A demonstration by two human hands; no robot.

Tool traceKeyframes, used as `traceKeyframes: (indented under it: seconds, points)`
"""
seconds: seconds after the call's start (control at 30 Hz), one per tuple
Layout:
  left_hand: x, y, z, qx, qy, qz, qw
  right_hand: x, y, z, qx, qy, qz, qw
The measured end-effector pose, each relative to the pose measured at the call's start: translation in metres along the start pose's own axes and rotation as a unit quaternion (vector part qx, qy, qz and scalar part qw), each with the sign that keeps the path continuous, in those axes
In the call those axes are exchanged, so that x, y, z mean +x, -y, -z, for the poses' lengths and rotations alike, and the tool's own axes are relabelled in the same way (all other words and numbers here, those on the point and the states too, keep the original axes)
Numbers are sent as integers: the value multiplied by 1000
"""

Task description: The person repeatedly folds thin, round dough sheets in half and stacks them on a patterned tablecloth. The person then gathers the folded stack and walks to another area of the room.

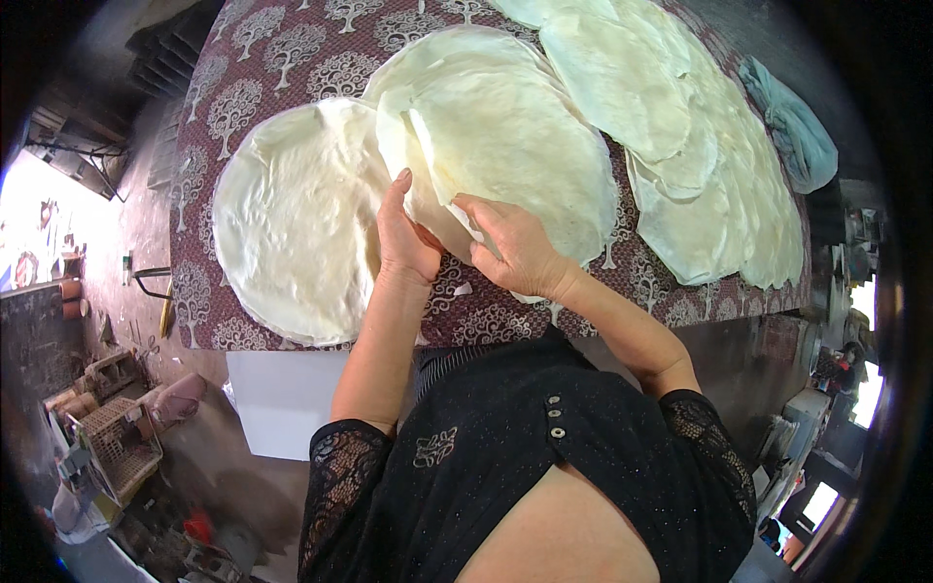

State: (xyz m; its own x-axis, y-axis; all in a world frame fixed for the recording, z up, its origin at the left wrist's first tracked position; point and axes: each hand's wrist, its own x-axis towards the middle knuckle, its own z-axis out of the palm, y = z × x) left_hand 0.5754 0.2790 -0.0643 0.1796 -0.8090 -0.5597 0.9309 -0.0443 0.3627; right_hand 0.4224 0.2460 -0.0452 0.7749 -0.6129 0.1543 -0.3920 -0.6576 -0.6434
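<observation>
A stack of thin, pale round flatbread-like sheets (510, 124) lies in front of me on a patterned tablecloth (503, 324). The near-left part of its top sheet is raised and folded over. My right hand (514, 244) pinches the near edge of that fold between thumb and fingers. At the fold's left side is my left hand (410, 240), thumb pointing up and palm turned right. Its fingers are partly hidden by the sheet, so its grip is unclear. A second stack of round sheets (299, 218) lies left of my left hand, slightly overlapped by the first.
Many overlapping sheets (700, 182) cover the table's right side. A bluish plastic bag (798, 127) lies at the far right edge. One small white scrap (463, 289) rests near my hands. Below the table's left front stands a white box-like object (273, 404); a plastic crate (116, 444) is farther left.
</observation>
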Motion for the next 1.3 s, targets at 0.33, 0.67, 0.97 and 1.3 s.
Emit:
traceKeyframes:
  seconds: [0.33, 0.67, 0.97, 1.3]
  points:
    - [40, 13, 49, 185, -29, 9, 982, -2, -26, 36, -94, -48, -111, 988]
    - [43, 0, 50, 177, -2, -42, 983, -85, -115, 328, 274, -279, -164, 906]
    - [20, -39, -62, 424, -13, -190, 885, -320, -307, 327, 359, -415, -325, 770]
    - [56, 101, -397, 643, 156, -294, 690, -384, -351, 296, 244, -432, -432, 753]
